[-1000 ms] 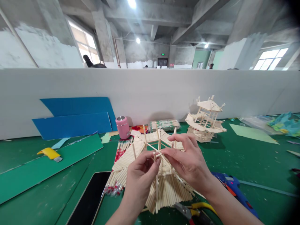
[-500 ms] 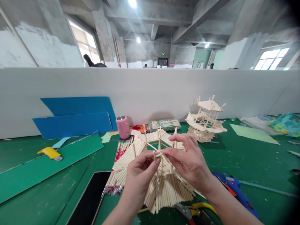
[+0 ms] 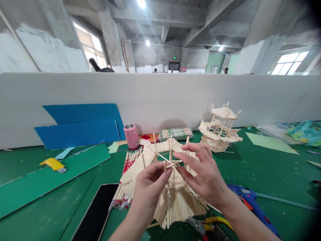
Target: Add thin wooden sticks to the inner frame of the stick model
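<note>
A roof-like model of pale wooden sticks (image 3: 184, 202) sits before me, with sloping panels and several upright posts. My left hand (image 3: 151, 184) is closed, thumb and forefinger pinching at the top of a near upright stick (image 3: 165, 164). From that pinch a short wooden stick (image 3: 175, 164) runs to the right, across the model's open middle. My right hand (image 3: 204, 170) is just right of it, thumb and fingers apart around the short stick's far end. Whether a fingertip touches it I cannot tell.
A pink flask (image 3: 131, 136), bagged sticks (image 3: 177, 133) and a finished stick pavilion (image 3: 220, 129) stand behind. Near my right arm lie a blue glue gun (image 3: 255, 207) and yellow-handled pliers (image 3: 200, 226). At left are a phone (image 3: 96, 212) and a yellow cutter (image 3: 53, 164).
My right thumb and forefinger have spread apart, off the short stick, which now shows more of its length. My left hand keeps its pinch in the same place.
</note>
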`<state>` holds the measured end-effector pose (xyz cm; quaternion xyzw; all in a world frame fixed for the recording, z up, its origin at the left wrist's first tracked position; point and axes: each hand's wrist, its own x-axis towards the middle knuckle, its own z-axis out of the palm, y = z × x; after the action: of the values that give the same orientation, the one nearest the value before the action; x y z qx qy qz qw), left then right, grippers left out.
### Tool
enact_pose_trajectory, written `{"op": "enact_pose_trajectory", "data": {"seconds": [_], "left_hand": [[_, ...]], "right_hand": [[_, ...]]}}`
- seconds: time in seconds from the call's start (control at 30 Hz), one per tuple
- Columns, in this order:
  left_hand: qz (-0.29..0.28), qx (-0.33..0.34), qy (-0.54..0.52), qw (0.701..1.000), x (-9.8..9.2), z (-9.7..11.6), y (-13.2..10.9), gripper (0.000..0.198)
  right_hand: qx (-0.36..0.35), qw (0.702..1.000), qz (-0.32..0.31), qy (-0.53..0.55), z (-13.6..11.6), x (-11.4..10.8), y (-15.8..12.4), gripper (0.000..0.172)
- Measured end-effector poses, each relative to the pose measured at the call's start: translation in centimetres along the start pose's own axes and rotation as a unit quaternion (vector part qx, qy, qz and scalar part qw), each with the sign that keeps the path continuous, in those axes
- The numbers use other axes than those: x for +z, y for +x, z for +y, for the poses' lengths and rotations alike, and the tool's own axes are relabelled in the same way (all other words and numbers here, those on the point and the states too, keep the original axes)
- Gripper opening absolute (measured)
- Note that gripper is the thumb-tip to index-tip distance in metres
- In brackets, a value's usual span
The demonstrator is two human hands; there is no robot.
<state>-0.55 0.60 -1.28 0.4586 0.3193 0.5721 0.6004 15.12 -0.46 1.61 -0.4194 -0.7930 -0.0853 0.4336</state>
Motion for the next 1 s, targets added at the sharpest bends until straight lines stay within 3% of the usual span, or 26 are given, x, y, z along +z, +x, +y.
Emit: {"op": "enact_pose_trajectory", "data": {"seconds": [0.13, 0.2, 0.3, 0.6, 1.0], "left_hand": [[0.019, -0.006, -0.009, 1.000, 0.0, -0.1, 0.0, 0.011], [0.024, -0.012, -0.008, 1.000, 0.0, -0.1, 0.1, 0.011], [0.024, -0.020, -0.003, 0.999, 0.1, 0.1, 0.1, 0.011], [0.023, -0.013, 0.019, 0.999, 0.1, 0.3, 0.1, 0.010], [0.020, -0.008, 0.030, 0.999, 0.0, 0.4, 0.3, 0.010]], "right_hand": [[0.080, 0.994, 0.062, 0.044, 0.2, -0.1, -1.1, 0.037], [0.144, 0.983, 0.079, 0.082, 0.4, 0.1, -1.8, 0.025], [0.188, 0.973, 0.036, 0.126, 0.6, 0.7, -2.7, 0.008], [0.203, 0.968, -0.010, 0.146, 0.4, 1.7, -2.9, 0.010], [0.195, 0.967, 0.002, 0.166, 0.6, 2.1, -3.1, 0.011]]}}
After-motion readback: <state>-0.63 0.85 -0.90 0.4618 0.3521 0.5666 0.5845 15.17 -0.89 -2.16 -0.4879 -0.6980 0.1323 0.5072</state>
